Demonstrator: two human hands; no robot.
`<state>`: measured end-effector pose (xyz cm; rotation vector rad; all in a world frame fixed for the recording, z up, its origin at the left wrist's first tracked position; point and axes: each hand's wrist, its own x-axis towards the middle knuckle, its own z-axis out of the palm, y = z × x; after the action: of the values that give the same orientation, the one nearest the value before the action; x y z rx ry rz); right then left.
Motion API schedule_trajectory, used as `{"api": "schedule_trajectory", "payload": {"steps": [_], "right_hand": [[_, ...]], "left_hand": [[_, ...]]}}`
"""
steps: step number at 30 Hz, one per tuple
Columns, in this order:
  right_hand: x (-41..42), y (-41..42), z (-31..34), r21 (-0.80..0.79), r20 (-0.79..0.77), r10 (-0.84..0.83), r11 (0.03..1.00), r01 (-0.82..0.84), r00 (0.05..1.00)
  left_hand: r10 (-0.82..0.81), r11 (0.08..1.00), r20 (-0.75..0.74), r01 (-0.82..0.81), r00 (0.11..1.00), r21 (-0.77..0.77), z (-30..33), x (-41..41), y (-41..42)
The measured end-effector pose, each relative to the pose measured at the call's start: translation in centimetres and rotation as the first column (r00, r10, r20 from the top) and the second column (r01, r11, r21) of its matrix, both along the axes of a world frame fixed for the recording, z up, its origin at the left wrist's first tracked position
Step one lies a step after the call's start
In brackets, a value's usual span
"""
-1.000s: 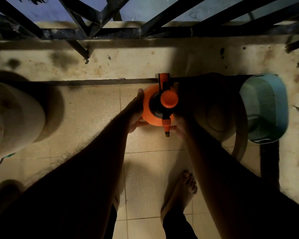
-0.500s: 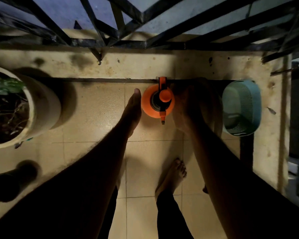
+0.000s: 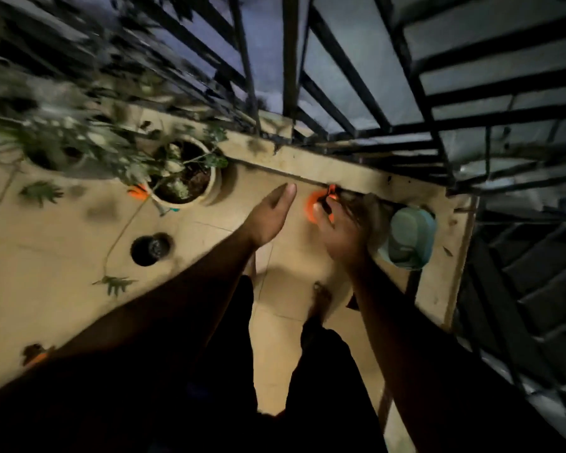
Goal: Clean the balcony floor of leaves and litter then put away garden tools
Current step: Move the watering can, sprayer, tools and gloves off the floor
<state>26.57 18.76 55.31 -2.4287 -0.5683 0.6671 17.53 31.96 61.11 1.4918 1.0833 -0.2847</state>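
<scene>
Looking down from the head view, the orange sprayer (image 3: 311,204) stands on the floor (image 3: 62,256) against the ledge (image 3: 356,178), between the plant pot (image 3: 206,191) and the teal basket (image 3: 412,235). The left hand (image 3: 272,217) hangs just beside it, fingers flat and together, holding nothing. The right hand (image 3: 343,230) covers part of the sprayer; through the blur I cannot tell whether its fingers grip it. To finish well, leave it upright and tucked to the ledge, then gather the leaf (image 3: 115,284) lying on the tiles.
</scene>
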Motion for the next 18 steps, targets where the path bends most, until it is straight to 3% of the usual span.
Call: {"api": "schedule_trajectory", "payload": {"steps": [2,6,9,18], "right_hand": [[-1.6,-0.4,3.7,-0.103,-0.164,0.147,0.981,-0.165,0.975],[-3.5,-0.9,9.5,-0.150,-0.123,0.382,0.905,-0.397,0.916],[-4.8,-0.5,12.2,-0.175,-0.125,0.584,0.783,-0.597,0.802],[-12.4,2.1,17.9,-0.195,-0.112,0.853,0.484,-0.853,0.510]], "left_hand": [[0.063,0.998,0.001,-0.063,0.998,0.013,2.5,-3.0,-0.7],[0.207,0.974,-0.007,-0.205,0.978,0.097,6.5,-9.8,-3.3],[0.343,0.926,0.004,-0.339,0.939,0.169,9.1,-14.3,-5.4],[0.607,0.753,0.023,-0.584,0.794,0.304,13.6,-27.2,-11.6]]}}
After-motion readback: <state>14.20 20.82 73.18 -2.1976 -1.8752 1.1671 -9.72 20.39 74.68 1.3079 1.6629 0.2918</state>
